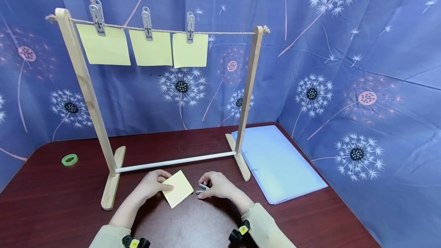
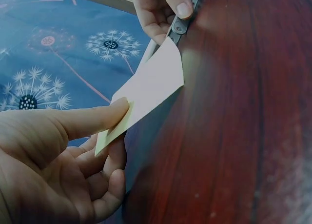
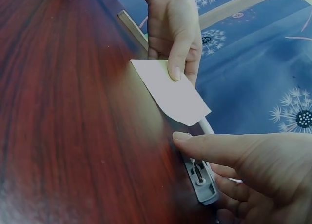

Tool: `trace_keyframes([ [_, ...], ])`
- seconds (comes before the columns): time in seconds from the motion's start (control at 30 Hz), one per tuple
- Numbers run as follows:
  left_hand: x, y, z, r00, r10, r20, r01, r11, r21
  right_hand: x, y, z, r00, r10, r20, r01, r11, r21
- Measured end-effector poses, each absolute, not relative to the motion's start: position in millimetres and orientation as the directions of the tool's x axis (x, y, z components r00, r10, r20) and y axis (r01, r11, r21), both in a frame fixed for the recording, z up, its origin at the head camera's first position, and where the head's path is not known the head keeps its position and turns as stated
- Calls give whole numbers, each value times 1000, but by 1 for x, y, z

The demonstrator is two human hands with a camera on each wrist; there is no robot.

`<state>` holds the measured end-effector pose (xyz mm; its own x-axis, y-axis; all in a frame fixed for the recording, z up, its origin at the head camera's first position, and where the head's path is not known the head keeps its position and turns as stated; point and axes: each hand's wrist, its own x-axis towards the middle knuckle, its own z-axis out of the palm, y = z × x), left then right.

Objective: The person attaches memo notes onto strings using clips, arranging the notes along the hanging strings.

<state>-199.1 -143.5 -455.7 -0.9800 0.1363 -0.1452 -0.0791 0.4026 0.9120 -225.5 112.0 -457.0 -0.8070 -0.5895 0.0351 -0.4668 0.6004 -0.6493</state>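
My left hand point(image 1: 154, 185) pinches a square yellow sticky note point(image 1: 178, 189) by one side, thumb on top and fingers beneath. A grey clothespin point(image 1: 203, 188) is held between the thumb and fingers of my right hand point(image 1: 218, 186), just right of the note. In the right wrist view the clothespin point(image 3: 201, 181) lies under the thumb, close to the note's near corner point(image 3: 187, 117). The left wrist view shows the note point(image 2: 148, 82) slightly bent, with the clothespin point(image 2: 180, 26) beyond its far end.
Behind my hands stands a wooden frame point(image 1: 249, 91) with a rope point(image 1: 227, 33) across its top. Three yellow notes point(image 1: 151, 49) hang there from grey clothespins point(image 1: 146, 24). A green tape roll point(image 1: 69, 159) lies left; a pale blue sheet point(image 1: 279, 160) lies right, on the dark red table point(image 1: 51, 194).
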Motion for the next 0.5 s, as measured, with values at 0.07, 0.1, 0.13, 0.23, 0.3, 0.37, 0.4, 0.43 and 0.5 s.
trace_keyframes([
  [0.07,-200,-144,-456,-977,151,-148,-75,410,909,-225,111,-457,-813,-581,36,-459,602,-653],
  [0.1,-201,-145,-457,-975,165,-146,-66,414,908,-225,111,-457,-816,-577,35,-454,604,-655],
  [0.13,-201,-145,-458,-974,170,-150,-67,415,907,-225,110,-458,-819,-573,34,-451,606,-655],
  [0.23,-201,-146,-458,-971,181,-156,-67,420,905,-224,109,-458,-820,-571,36,-453,608,-653],
  [0.3,-201,-146,-456,-969,188,-158,-67,419,906,-224,109,-458,-818,-573,41,-458,607,-649],
  [0.37,-200,-146,-454,-970,180,-163,-74,420,905,-224,109,-458,-814,-579,45,-465,604,-647],
  [0.4,-200,-147,-454,-970,180,-162,-73,420,905,-224,109,-458,-812,-582,46,-468,603,-646],
  [0.43,-200,-147,-453,-970,179,-162,-74,420,904,-224,109,-458,-811,-583,45,-466,599,-651],
  [0.5,-200,-148,-451,-972,172,-162,-76,421,904,-225,110,-458,-810,-585,41,-459,590,-664],
])
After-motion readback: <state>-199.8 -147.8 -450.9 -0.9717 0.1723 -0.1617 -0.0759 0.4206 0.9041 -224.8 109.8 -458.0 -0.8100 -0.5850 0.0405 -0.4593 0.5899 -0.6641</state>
